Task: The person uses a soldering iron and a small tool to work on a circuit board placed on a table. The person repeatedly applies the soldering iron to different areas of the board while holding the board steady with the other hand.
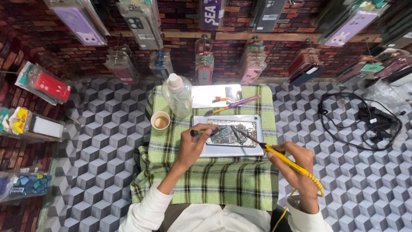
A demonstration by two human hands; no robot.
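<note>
Head view: right hand [296, 165] grips yellow soldering iron [283, 160], tip on opened phone [227, 134] ahead. Left hand [193, 144] pinches dark tool [201, 132] there. Soldering underway, I judge; next needs steady tip.

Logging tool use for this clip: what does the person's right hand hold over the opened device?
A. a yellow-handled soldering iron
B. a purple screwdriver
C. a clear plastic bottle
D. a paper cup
A: the right hand grips a yellow-handled soldering iron, its tip over the opened device.
</note>
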